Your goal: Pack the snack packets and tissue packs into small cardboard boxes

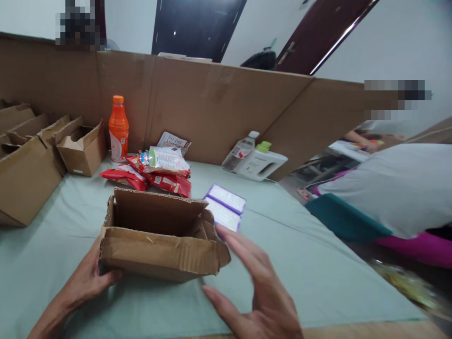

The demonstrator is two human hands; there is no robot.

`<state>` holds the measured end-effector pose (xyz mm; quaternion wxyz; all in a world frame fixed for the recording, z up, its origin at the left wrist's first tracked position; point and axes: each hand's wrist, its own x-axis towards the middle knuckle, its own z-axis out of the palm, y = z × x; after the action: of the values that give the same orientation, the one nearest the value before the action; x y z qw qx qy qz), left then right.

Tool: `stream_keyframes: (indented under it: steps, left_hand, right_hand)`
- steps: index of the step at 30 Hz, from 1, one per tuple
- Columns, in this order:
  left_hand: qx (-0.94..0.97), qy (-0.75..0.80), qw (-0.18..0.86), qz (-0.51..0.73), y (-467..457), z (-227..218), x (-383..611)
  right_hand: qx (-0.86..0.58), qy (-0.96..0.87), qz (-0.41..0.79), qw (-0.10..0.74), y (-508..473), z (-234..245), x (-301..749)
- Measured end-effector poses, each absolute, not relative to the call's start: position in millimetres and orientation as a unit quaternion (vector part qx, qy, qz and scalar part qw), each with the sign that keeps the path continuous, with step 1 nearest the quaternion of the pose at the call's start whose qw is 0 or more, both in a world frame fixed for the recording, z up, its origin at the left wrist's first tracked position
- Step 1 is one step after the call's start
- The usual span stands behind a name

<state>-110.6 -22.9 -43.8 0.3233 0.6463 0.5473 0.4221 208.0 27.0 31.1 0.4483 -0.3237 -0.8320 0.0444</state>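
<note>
An open brown cardboard box (158, 245) stands on the pale green table cover (300, 263) just in front of me, its flaps up. My left hand (86, 278) grips the box's lower left corner, fingers curled under it. My right hand (256, 287) hovers just right of the box with fingers spread and holds nothing. Behind the box's right edge lies a white pack with purple trim (226, 207).
A pile of red snack packets (158, 172) and an orange bottle (118, 129) sit further back. Several open cardboard boxes (31, 155) stand at the left. A clear bottle (240, 150) and white jug (261, 162) lean against the cardboard wall (219, 108). Another person (395, 188) is at the right.
</note>
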Motion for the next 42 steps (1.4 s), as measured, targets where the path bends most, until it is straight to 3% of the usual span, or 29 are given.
stream_keyframes:
  steps: [4, 10, 14, 19, 28, 33, 42]
  left_hand:
    - [0.649, 0.564, 0.302, 0.411, -28.1, -47.7, -106.1]
    - [0.660, 0.602, 0.231, 0.386, -46.0, -48.5, -114.8]
    - [0.672, 0.597, 0.147, 0.412, -63.4, -9.4, -110.7]
    - [0.786, 0.481, 0.027, 0.388, -60.4, 35.8, -88.4]
    - [0.800, 0.472, -0.077, 0.363, -46.8, 39.4, -81.1]
    - [0.789, 0.492, -0.108, 0.352, -52.2, 33.8, -87.4]
    - [0.771, 0.515, -0.114, 0.356, -55.5, 28.4, -85.1]
  right_hand:
    - [-0.289, -0.896, -0.051, 0.332, 39.4, 58.9, 182.7]
    - [-0.279, -0.881, -0.082, 0.372, 30.4, 53.4, 178.6]
    - [-0.268, -0.882, -0.071, 0.382, 17.0, 42.5, 182.5]
    - [-0.257, -0.887, -0.039, 0.382, 13.7, 43.4, 181.2]
    - [-0.218, -0.904, 0.043, 0.365, 12.3, 66.0, 199.7]
    - [-0.396, -0.786, 0.041, 0.473, 46.4, 53.8, 246.9]
    - [-0.515, -0.818, -0.119, 0.229, 133.8, -37.3, 269.0]
